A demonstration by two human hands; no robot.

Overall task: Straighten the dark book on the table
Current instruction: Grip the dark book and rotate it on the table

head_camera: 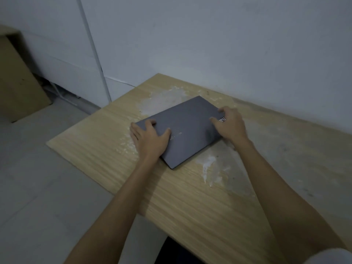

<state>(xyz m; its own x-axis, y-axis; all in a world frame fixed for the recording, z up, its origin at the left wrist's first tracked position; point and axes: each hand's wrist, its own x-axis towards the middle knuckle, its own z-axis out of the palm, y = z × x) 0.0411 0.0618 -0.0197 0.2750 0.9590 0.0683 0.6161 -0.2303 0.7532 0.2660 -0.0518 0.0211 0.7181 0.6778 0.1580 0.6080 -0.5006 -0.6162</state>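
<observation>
A dark grey book [187, 126] lies flat on the light wooden table [99, 147], turned at an angle to the table's edges. My left hand [148, 139] grips its near-left end, fingers spread over the cover and thumb on top. My right hand [229, 124] holds the right end, fingers curled over the cover beside some white lettering. Both hands press on the book from opposite sides.
White smears mark the tabletop around the book [211, 168]. A white wall runs along the table's far side. To the left is a pale floor [38, 178], a brown cardboard panel [17, 80] leaning on the wall, and a white pipe [95, 54].
</observation>
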